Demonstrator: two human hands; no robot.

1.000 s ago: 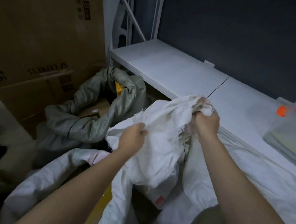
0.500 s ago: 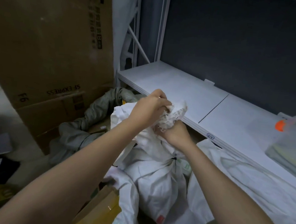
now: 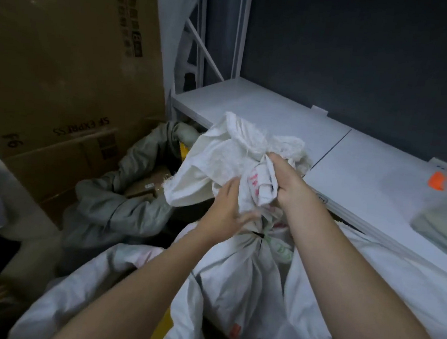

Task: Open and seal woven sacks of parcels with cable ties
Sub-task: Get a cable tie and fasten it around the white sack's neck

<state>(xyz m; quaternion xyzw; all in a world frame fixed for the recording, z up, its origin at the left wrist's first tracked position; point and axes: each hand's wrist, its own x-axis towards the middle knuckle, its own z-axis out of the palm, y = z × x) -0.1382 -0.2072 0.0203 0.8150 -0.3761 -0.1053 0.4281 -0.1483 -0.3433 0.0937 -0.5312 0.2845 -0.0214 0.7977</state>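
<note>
A white woven sack (image 3: 244,283) stands in the middle, its neck cinched by a black cable tie (image 3: 257,234). Above the tie the loose top of the sack (image 3: 217,163) flares out, crumpled, with red lettering on it. My right hand (image 3: 288,183) grips the bunched fabric just above the tie. My left hand (image 3: 228,210) lies against the neck from the left with its fingers fairly straight, touching the fabric beside the tie. More white sacking (image 3: 369,287) is spread around the sack's base.
A white metal shelf (image 3: 276,119) runs behind the sack, with a clear plastic box with an orange clip (image 3: 437,181) at its right end. A grey sack holding cardboard parcels (image 3: 120,206) lies to the left, below big cardboard boxes (image 3: 62,72).
The sack's bunched top has spread out and flopped open above the tie. My left hand has dropped from the top of the bunch to the neck. My right hand still grips the fabric.
</note>
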